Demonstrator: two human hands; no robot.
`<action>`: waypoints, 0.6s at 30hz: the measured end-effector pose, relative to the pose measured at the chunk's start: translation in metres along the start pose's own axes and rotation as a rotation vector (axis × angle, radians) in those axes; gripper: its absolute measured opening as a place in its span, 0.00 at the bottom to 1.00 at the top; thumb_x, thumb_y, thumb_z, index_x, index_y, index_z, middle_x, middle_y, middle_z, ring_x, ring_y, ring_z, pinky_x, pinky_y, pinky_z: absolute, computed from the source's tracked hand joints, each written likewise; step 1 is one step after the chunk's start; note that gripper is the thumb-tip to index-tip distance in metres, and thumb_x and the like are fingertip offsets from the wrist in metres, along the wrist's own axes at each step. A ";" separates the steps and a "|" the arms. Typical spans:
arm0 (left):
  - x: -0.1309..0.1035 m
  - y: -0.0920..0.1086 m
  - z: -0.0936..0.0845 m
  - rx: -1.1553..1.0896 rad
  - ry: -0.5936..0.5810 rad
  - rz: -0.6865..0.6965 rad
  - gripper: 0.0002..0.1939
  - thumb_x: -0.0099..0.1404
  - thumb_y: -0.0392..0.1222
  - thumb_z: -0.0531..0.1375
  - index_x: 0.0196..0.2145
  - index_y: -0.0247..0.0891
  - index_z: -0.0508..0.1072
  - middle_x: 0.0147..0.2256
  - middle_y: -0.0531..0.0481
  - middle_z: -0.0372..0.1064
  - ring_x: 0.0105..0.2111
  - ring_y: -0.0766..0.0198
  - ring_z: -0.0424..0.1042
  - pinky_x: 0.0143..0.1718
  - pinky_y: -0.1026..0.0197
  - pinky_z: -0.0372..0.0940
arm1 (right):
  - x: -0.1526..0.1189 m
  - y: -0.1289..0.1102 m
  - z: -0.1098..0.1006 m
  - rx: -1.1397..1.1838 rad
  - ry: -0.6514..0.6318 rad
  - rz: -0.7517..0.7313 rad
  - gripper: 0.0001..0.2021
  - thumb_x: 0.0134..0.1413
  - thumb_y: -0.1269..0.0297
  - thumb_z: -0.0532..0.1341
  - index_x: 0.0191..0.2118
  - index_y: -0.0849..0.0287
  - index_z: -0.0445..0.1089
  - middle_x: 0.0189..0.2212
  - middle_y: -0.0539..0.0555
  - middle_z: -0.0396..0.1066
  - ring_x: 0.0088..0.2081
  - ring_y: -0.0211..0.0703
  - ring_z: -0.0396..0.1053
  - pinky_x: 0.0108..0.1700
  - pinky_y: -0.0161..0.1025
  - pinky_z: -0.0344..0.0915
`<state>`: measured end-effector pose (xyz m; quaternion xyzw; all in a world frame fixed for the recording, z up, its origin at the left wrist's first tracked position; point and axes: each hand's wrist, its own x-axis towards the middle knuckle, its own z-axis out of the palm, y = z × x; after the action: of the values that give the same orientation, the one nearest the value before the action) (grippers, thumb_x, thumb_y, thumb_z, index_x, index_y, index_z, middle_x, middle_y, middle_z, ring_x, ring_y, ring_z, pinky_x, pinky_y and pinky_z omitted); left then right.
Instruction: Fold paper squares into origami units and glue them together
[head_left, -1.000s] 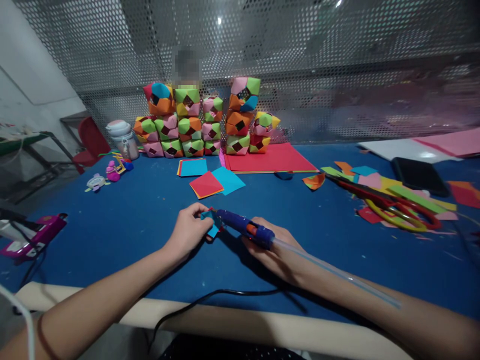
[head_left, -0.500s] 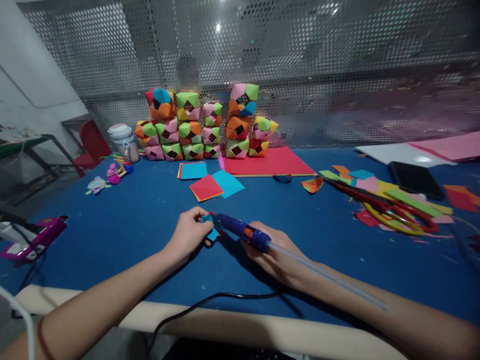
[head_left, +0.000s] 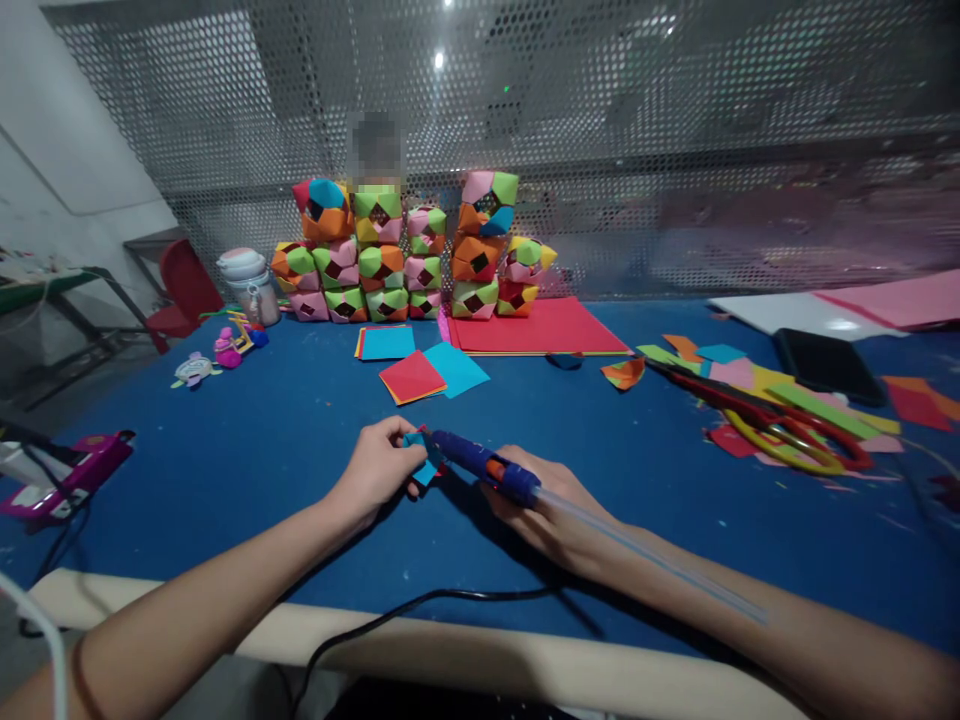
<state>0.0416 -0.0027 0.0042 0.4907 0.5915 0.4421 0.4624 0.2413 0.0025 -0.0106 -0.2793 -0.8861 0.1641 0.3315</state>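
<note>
In the head view, my left hand [head_left: 379, 465] pinches a small folded paper piece [head_left: 426, 470], blue with red edges showing, just above the table. My right hand [head_left: 551, 505] is wrapped round a dark blue hot glue gun [head_left: 487, 466]. A long clear glue stick [head_left: 645, 552] sticks out of its rear, over my right forearm. The gun's nozzle meets or nearly meets the upper edge of the paper piece; whether they touch I cannot tell. Beyond my hands lie red paper squares [head_left: 412, 376] and blue paper squares [head_left: 459, 370].
Stacked folded-paper cubes [head_left: 382, 267] stand at the back beside red sheets [head_left: 555, 328]. Scissors [head_left: 780, 425] lie among paper scraps [head_left: 731, 373] on the right, near a black phone [head_left: 829, 366]. A black cable [head_left: 420, 600] crosses the table's front edge. A jar [head_left: 247, 285] stands back left.
The glue gun's tip has shifted very slightly left and down at the paper piece. Both hands keep their grip, and the view has tilted a little.
</note>
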 end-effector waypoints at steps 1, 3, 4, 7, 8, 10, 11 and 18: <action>0.000 0.000 0.000 -0.001 0.000 0.002 0.05 0.49 0.29 0.55 0.25 0.35 0.64 0.18 0.55 0.65 0.14 0.71 0.64 0.12 0.68 0.62 | 0.000 0.000 0.000 -0.002 0.002 -0.002 0.04 0.54 0.69 0.50 0.29 0.59 0.58 0.23 0.51 0.63 0.22 0.34 0.59 0.24 0.32 0.56; 0.000 0.000 0.000 -0.003 -0.003 0.005 0.05 0.49 0.29 0.55 0.25 0.35 0.64 0.19 0.55 0.66 0.14 0.71 0.64 0.12 0.68 0.62 | 0.000 0.000 0.000 0.000 0.009 0.008 0.04 0.54 0.69 0.50 0.29 0.59 0.58 0.23 0.51 0.63 0.23 0.34 0.59 0.24 0.32 0.57; 0.000 -0.001 0.000 -0.003 -0.005 0.005 0.05 0.49 0.29 0.55 0.25 0.35 0.64 0.19 0.55 0.66 0.14 0.71 0.64 0.12 0.68 0.62 | 0.000 0.000 0.000 0.006 0.005 0.012 0.04 0.54 0.69 0.50 0.29 0.59 0.58 0.24 0.51 0.64 0.23 0.34 0.59 0.24 0.32 0.57; -0.001 0.000 0.001 0.006 -0.012 0.002 0.04 0.49 0.29 0.55 0.25 0.35 0.64 0.19 0.54 0.66 0.14 0.70 0.64 0.12 0.68 0.62 | 0.000 0.001 0.000 0.019 -0.016 0.012 0.04 0.54 0.69 0.50 0.30 0.59 0.59 0.24 0.51 0.64 0.22 0.34 0.59 0.24 0.32 0.57; -0.001 0.000 0.001 0.010 -0.013 -0.001 0.04 0.49 0.29 0.56 0.25 0.35 0.65 0.19 0.54 0.66 0.14 0.70 0.64 0.12 0.68 0.62 | -0.001 0.001 0.000 0.015 -0.023 0.006 0.04 0.54 0.69 0.50 0.30 0.59 0.59 0.24 0.51 0.63 0.23 0.34 0.60 0.25 0.32 0.57; -0.001 0.001 0.001 0.014 -0.012 -0.008 0.05 0.49 0.29 0.55 0.25 0.35 0.64 0.19 0.54 0.66 0.14 0.70 0.65 0.12 0.68 0.62 | -0.001 0.002 0.000 -0.004 -0.019 0.004 0.03 0.54 0.69 0.51 0.30 0.59 0.58 0.24 0.50 0.63 0.23 0.34 0.60 0.24 0.31 0.57; -0.002 0.001 0.001 0.016 -0.009 -0.010 0.05 0.49 0.29 0.55 0.25 0.35 0.64 0.19 0.54 0.66 0.14 0.70 0.65 0.12 0.68 0.62 | -0.001 0.002 0.000 -0.013 -0.007 0.002 0.03 0.54 0.69 0.51 0.30 0.59 0.58 0.24 0.50 0.63 0.23 0.34 0.60 0.24 0.31 0.57; -0.002 0.002 0.002 0.031 -0.009 -0.009 0.05 0.50 0.28 0.55 0.25 0.35 0.64 0.19 0.54 0.65 0.14 0.70 0.64 0.12 0.68 0.62 | -0.001 0.001 0.000 -0.002 -0.025 -0.023 0.03 0.54 0.69 0.50 0.31 0.59 0.59 0.24 0.51 0.63 0.22 0.33 0.58 0.24 0.31 0.57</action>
<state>0.0442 -0.0041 0.0062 0.4970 0.5985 0.4286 0.4595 0.2429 0.0029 -0.0115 -0.2675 -0.8935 0.1626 0.3221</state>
